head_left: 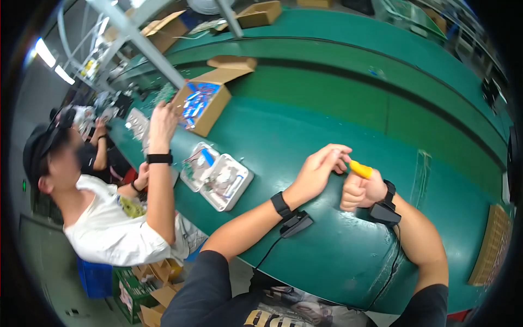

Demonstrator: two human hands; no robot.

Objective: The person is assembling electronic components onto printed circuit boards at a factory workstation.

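My right hand (362, 190) is closed in a fist above the green work surface. A short yellow finger-shaped piece (360, 169) sticks out at its thumb side, toward my left hand; whether it is gripped or worn on a finger I cannot tell. My left hand (320, 168) hovers close by with its fingers loosely bent and apart, the fingertips near the yellow tip. Nothing shows in that hand. Left of it, an open white case (235, 188) lies on the surface, with a blue cylindrical cell (207, 157) and wires in its lid half.
An open cardboard box (212, 115) of blue cells stands farther left. Beside it a co-worker in a white shirt (117, 229) reaches over the surface. A metal post (144, 46) slants at upper left. A brown cardboard piece (488, 245) lies far right. Cables trail from my wrist devices.
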